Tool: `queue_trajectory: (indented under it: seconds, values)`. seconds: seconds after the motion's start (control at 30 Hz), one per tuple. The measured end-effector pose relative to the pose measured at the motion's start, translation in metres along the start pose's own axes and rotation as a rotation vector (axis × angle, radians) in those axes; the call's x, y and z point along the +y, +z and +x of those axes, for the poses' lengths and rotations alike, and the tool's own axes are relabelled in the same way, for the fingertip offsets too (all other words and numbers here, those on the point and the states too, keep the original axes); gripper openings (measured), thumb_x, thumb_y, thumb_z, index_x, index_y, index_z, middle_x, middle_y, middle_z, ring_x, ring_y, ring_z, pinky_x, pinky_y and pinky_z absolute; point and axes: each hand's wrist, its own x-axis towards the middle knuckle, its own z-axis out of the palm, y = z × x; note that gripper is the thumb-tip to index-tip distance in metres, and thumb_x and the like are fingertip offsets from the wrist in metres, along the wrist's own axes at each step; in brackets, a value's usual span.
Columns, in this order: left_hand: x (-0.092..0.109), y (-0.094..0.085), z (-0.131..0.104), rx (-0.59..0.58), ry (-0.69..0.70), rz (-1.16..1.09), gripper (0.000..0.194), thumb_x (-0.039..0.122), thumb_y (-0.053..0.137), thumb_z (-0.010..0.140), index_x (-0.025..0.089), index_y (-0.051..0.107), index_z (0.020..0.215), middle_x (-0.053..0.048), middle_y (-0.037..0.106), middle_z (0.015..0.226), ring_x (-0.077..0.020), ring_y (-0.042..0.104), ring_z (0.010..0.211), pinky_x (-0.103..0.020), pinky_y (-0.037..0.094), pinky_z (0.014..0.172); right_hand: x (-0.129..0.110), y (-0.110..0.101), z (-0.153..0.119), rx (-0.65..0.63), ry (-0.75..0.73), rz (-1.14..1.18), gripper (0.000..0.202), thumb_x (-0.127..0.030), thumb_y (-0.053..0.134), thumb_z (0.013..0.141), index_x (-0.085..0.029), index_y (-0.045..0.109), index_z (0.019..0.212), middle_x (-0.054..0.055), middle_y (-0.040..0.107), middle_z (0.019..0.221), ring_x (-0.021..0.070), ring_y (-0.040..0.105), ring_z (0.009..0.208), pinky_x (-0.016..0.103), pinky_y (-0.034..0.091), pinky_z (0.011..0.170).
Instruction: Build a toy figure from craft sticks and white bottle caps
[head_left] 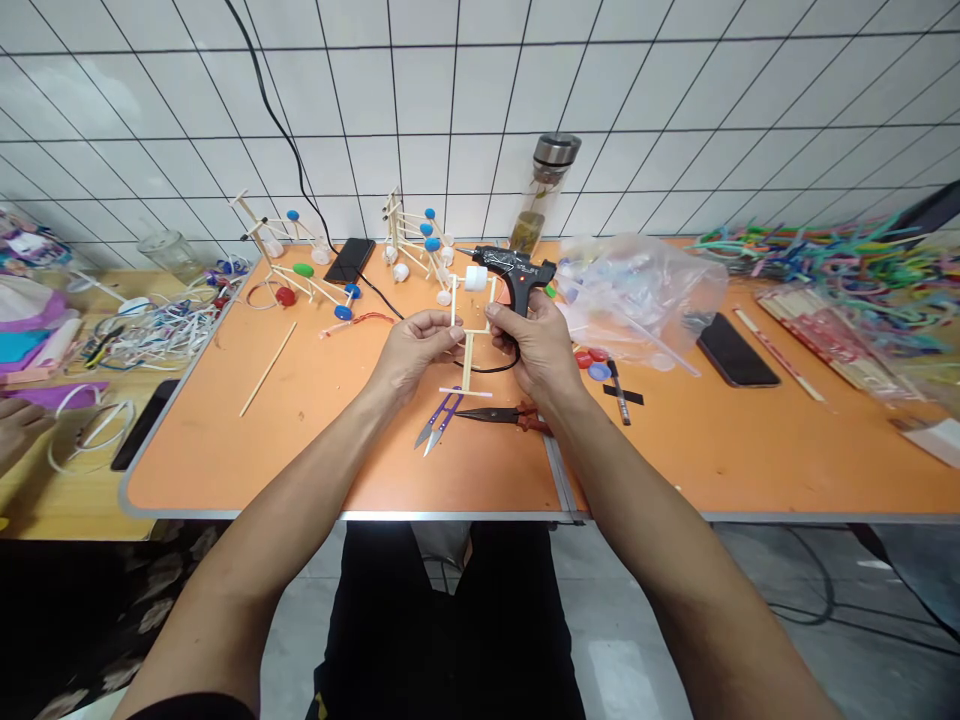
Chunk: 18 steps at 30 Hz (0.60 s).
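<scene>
A small frame of wooden sticks [469, 362] is held upright between my two hands, over the table. My left hand [420, 350] pinches its left side with thumb and fingers. On the right side, my right hand [536, 340] grips it with the thumb in front. White bottle caps [475, 278] show between the two upper sticks. Just behind my right hand is a black hot glue gun [510, 265], its nozzle pointing left; the lower handle is hidden, so I cannot tell whether that hand touches it. Purple thread snips [441, 422] and red-handled pliers [499, 414] lie below the frame.
Stick models with coloured caps [300, 270] stand at the back left, near a phone [350, 260]. A glass bottle [536, 200] leans behind the glue gun. Rightward are a plastic bag [637, 295], another phone [737, 350] and packed sticks [832, 340]. Another person's hand [21, 425] is far left.
</scene>
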Motion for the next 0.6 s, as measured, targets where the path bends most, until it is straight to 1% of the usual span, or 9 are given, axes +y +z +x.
queue_trajectory:
  seconds: [0.17,0.3,0.5,0.6]
  values:
    - [-0.008,0.001,0.002,-0.042,-0.075,-0.092,0.065,0.047,0.114,0.052,0.018,0.08,0.099,-0.001,0.084,0.087,-0.013,0.076,0.071,-0.029,0.063,0.077,0.002,0.0,0.0,0.016,0.006,-0.009,0.055,-0.039,0.1,0.06,-0.026,0.062,0.096,-0.009,0.069,0.077,0.0069,0.059,0.061,0.018,0.048,0.054]
    - [-0.015,0.001,0.002,-0.042,-0.07,-0.099,0.063,0.042,0.113,0.052,0.019,0.078,0.099,0.0,0.084,0.088,-0.0135,0.077,0.075,-0.029,0.062,0.078,0.004,0.001,0.0,0.005,0.009,-0.039,0.057,-0.041,0.101,0.06,-0.027,0.062,0.098,-0.009,0.068,0.078,0.0079,0.06,0.062,0.02,0.049,0.055]
    - [-0.016,0.001,0.003,-0.03,-0.048,-0.084,0.06,0.043,0.111,0.058,0.019,0.078,0.101,-0.004,0.086,0.09,-0.015,0.079,0.077,-0.027,0.061,0.075,0.008,0.001,0.002,0.012,-0.005,-0.049,0.056,-0.044,0.101,0.061,-0.027,0.063,0.099,-0.009,0.069,0.078,0.0081,0.06,0.063,0.02,0.049,0.055]
    - [-0.015,0.0,0.002,-0.041,-0.054,-0.081,0.059,0.046,0.11,0.06,0.02,0.077,0.102,-0.005,0.086,0.089,-0.016,0.079,0.075,-0.028,0.06,0.075,0.009,0.001,0.002,0.001,-0.02,-0.05,0.056,-0.045,0.1,0.062,-0.027,0.062,0.099,-0.009,0.069,0.078,0.0086,0.06,0.063,0.021,0.049,0.056]
